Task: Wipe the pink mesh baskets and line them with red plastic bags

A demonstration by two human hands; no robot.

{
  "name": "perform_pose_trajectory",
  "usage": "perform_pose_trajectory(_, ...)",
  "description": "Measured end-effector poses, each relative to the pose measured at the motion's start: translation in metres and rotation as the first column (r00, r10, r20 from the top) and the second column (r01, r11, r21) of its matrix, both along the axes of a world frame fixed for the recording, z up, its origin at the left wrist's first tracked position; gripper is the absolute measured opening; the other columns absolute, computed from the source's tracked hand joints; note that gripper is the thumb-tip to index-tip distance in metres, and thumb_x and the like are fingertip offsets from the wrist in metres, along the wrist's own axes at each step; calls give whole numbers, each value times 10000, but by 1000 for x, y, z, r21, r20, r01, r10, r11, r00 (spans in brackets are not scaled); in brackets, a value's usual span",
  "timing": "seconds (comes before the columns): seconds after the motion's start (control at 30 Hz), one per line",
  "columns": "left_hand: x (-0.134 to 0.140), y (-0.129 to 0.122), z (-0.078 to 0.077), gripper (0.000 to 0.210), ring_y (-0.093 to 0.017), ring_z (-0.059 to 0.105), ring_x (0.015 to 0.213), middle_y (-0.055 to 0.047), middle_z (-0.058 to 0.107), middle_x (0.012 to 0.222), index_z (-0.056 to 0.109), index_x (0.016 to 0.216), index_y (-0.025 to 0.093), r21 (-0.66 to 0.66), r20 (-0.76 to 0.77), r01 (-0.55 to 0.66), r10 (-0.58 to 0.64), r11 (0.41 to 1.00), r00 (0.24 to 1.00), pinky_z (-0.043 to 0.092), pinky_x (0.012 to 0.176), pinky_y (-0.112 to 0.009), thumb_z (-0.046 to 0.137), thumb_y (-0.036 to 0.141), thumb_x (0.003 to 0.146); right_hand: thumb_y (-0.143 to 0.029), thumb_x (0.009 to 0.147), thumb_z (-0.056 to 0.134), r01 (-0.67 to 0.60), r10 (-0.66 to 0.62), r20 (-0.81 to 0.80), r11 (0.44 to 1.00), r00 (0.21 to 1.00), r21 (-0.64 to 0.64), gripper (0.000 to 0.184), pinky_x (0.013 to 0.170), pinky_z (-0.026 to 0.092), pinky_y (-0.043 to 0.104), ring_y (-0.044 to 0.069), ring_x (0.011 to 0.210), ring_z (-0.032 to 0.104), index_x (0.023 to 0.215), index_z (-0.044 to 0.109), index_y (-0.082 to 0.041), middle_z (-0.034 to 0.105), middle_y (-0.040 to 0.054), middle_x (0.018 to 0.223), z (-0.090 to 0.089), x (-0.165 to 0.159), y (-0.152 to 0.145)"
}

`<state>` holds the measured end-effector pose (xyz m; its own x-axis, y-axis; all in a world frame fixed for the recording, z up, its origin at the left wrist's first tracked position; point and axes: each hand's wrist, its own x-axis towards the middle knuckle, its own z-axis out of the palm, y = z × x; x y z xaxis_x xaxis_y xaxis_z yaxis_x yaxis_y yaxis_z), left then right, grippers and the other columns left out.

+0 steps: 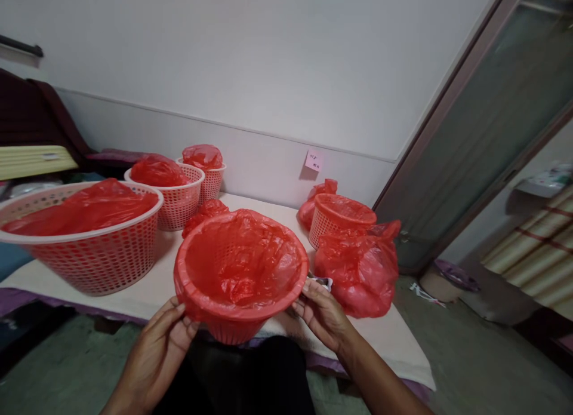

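A round basket lined with a red plastic bag [242,271] stands tilted toward me at the table's front edge. The bag covers its inside and is folded over the rim, hanging down outside. My left hand [163,346] is closed on the bag at the basket's left side. On the right, my right hand [320,313] pinches the bag just under the rim. Crumpled red plastic [208,215] shows behind the basket. Close by my right hand lies a small dark and white item [323,282], partly hidden.
White perforated baskets [96,266] with red bags in them stand at the left and back left. A stuffed red bag [358,274] and another lined basket [344,209] sit at the right. A cloth-covered table [389,349] bears them. A bin [447,280] stands on the floor.
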<state>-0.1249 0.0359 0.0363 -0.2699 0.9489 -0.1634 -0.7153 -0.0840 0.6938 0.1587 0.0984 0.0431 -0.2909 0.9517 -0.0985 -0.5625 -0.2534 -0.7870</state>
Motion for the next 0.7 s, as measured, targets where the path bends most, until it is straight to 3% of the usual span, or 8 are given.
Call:
perform_pose_trajectory(0.3,-9,-1,-11,214,-159,657,755,-49,687,893,685,876,156,-92,-97,-12,3,996,995,600,672,-272,742,105,677,-331,770,768,18,-13,159,999,987,-27,242,581,501,190,99,662,637,854,643,-141,661,13,768,-12,2,3)
perform_pose_trajectory(0.43,-28,1,-16,213,-143,641,725,-23,676,822,675,815,159,-121,-172,-149,127,981,977,585,655,-234,791,198,640,-335,733,786,86,-69,199,993,978,-80,259,538,462,157,88,616,615,768,613,-146,641,12,698,-17,10,1)
perform_pose_trajectory(0.57,-39,1,8,322,-107,600,643,27,645,735,656,825,200,-35,-318,-246,223,969,921,536,572,-168,836,354,608,-325,680,803,160,-131,233,981,964,-108,274,489,428,150,89,588,600,753,605,-150,633,9,689,-18,16,-2)
perform_pose_trajectory(0.7,-36,9,36,387,-119,578,588,32,633,665,615,775,204,-3,-467,-170,149,985,872,511,527,-197,819,486,607,-323,618,808,202,-166,287,974,943,-103,302,460,396,156,94,563,583,745,594,-153,622,0,658,-18,16,-4)
